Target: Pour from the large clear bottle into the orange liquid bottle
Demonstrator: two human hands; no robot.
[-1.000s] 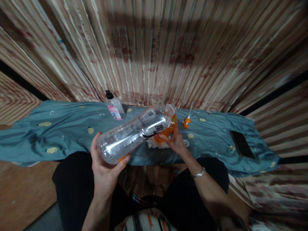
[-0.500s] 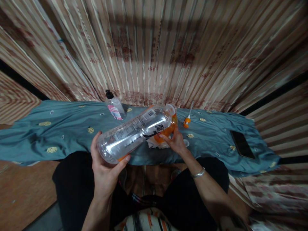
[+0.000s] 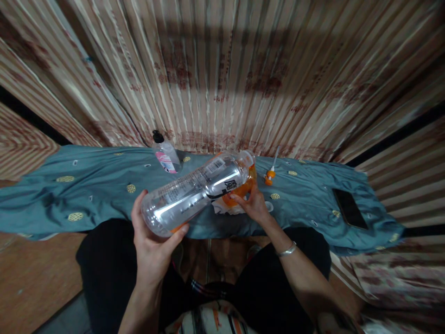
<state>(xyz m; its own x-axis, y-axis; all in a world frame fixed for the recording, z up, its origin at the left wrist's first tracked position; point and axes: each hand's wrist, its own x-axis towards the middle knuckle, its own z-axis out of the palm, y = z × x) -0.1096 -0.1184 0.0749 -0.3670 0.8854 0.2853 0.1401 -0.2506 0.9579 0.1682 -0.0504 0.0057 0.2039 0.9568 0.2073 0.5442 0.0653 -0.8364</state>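
My left hand (image 3: 155, 246) is wrapped around the base of a large clear plastic bottle (image 3: 187, 199), tilted with its neck up to the right. The bottle's mouth overlaps an orange bottle (image 3: 239, 191), around which the fingers of my right hand (image 3: 253, 203) are closed; the clear bottle partly hides it. Whether the two mouths touch I cannot tell. Beneath them lies a crumpled white tissue (image 3: 225, 208). By my right hand is a small clear round cap (image 3: 269, 206). An orange pump top (image 3: 269, 177) with a clear tube lies further right.
A clear pump bottle (image 3: 167, 155) with a black top and pink label stands at the back left. A dark phone (image 3: 349, 208) lies at the right end of the green patterned cloth (image 3: 104, 185). Striped curtains (image 3: 222, 83) hang just behind.
Almost nothing has moved. The clear bottle has turned very slightly in my left hand's grip, and its dark print shows a little differently.
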